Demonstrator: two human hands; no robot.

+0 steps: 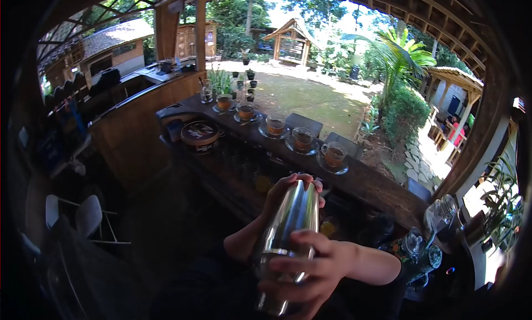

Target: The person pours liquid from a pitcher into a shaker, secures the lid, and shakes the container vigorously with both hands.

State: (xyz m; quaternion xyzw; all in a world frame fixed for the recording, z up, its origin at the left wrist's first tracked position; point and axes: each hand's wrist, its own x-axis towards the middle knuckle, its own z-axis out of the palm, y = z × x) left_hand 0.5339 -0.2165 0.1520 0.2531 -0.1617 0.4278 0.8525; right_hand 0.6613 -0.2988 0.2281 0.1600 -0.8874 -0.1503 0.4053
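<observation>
A shiny metal cocktail shaker (293, 214) is tilted in front of me, with both hands on it. My left hand (278, 193) is closed around its far, narrower end, fingertips showing over the top. Around the wider, near end wraps my right hand (316, 267), slightly blurred, with fingers spread across the metal. Beyond the shaker, several glass cups of brown drink, such as the nearest cup (333, 155), stand on saucers in a row along a dark wooden counter (377, 184).
At the counter's left is a round brown lidded tub (199, 134), near a drinking glass (206, 91). A glass jar (441, 212) and other glassware stand at the right. White chairs (88, 214) are at lower left. Past the counter lies a garden; a person in red (457, 132) is far right.
</observation>
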